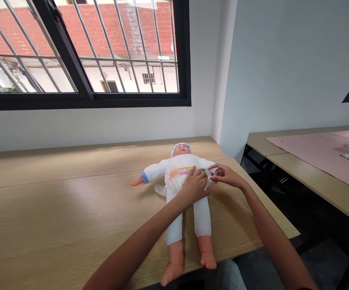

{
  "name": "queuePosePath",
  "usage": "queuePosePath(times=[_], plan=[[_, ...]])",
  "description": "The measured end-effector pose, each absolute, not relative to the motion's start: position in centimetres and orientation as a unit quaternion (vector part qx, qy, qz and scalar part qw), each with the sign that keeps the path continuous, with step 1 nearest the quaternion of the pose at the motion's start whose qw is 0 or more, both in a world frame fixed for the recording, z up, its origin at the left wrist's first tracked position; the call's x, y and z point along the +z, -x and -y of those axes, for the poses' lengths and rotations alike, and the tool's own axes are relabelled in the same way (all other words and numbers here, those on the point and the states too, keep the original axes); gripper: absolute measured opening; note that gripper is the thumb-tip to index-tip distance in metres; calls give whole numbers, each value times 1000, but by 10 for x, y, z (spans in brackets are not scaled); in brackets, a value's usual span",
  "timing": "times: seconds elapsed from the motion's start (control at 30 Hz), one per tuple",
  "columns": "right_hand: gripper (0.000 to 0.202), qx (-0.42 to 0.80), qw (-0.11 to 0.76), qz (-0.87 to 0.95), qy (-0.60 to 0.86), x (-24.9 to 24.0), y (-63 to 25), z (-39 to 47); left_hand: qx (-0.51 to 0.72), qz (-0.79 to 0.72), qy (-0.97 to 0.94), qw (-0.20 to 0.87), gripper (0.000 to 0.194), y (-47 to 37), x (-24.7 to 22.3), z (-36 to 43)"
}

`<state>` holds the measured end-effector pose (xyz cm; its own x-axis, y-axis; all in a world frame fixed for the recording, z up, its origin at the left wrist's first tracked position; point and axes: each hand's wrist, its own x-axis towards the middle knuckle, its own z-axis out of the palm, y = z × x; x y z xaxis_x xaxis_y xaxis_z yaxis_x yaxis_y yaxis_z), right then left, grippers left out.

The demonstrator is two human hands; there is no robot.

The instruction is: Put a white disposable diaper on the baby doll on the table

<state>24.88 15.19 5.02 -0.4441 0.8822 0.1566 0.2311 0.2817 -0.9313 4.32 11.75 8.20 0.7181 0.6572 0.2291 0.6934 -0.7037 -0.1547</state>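
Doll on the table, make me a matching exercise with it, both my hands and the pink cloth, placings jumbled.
1. Doll
2. Left hand
3. Right hand
4. Pink cloth

A. at the edge of the diaper, on the picture's right
B. lying face up
C. spread over the right-hand table
D. laid on the diaper's front

Pairs: 1-B, 2-D, 3-A, 4-C

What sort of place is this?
Probably an indoor practice room or classroom: a baby doll lies on a broad table, and a second table with a pink cloth stands to the right.
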Motion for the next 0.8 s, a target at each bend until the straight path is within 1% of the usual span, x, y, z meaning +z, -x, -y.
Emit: queuePosePath(times=[0.13,0.27,0.33,0.5,0.67,0.73,0.8], plan=[[60,456,355,717,389,53,-249,-150,-83,367,920,107,39,-42,83,-116],[63,463,343,720,387,52,-247,-150,-87,363,924,87,51,-41,83,-115],[66,466,343,719,385,52,-246,-150,-84,365,924,81,53,-41,83,-115],[66,494,342,714,361,51,-243,-147,-80,366,924,71,56,-42,84,-114],[70,501,350,712,345,51,-242,-146,-83,383,919,40,69,-43,86,-113],[65,498,362,708,346,53,-242,-145,-107,382,918,18,66,-41,87,-114],[56,502,376,700,341,56,-242,-143,-150,376,914,-22,46,-38,87,-118]])
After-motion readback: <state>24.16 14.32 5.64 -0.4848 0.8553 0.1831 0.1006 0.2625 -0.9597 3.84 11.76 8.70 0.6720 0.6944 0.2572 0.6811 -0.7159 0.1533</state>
